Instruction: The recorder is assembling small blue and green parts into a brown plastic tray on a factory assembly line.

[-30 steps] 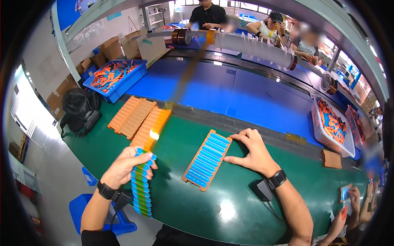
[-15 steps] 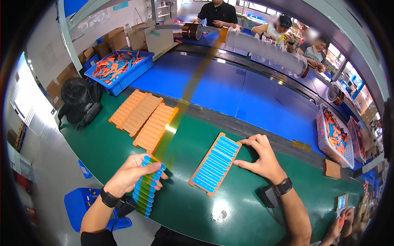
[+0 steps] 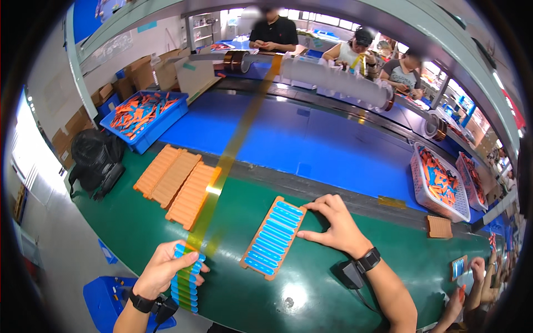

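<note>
Spanning a crowded workshop, green bench (image 3: 139, 222) meets, seemingly, blue belt (image 3: 311, 144).

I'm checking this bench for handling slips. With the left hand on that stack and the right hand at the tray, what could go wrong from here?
1. The left hand grips a tall stack of blue pieces near the table edge; it could topple or spill to the floor.
2. The amber tape runs down to the stack and might snag or stick to it.
3. The right hand touches only the tray at its side; a push could skew it or shake pieces loose.
</note>
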{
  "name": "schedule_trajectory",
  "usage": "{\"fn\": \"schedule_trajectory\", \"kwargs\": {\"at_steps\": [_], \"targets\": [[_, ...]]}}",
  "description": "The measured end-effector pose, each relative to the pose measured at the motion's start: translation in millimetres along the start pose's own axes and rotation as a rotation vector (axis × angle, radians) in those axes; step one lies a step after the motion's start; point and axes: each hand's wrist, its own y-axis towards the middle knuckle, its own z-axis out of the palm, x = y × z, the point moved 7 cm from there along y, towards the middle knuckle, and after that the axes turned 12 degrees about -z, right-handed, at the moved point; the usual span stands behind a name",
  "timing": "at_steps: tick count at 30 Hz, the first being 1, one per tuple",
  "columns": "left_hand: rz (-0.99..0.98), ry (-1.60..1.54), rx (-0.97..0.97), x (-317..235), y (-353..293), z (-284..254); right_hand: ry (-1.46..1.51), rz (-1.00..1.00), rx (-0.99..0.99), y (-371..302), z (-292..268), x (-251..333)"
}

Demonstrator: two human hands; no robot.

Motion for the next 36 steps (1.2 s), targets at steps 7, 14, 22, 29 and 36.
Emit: {"fn": "schedule_trajectory", "kwargs": {"at_steps": [7,14,22,29,36], "targets": [[-0.024,0.006,-0.002,20,-12,-9,0.006,-0.032,-0.015,-1,3,-1],[-0.074,0.395,-0.181,37,-85,-20,0.029,-0.023,-0.001,5,6,4],[-0.004,0.749,-0.46,70,-113,-34,0.016,-0.034,-0.004,-5,1,-4],[-0.178,0.822,-0.306,87,-95,-48,0.029,-0.113,0.025,10,17,15],[0.124,0.996,-0.2,87,-99,-46,0.08,-0.196,0.083,36,52,37]]}}
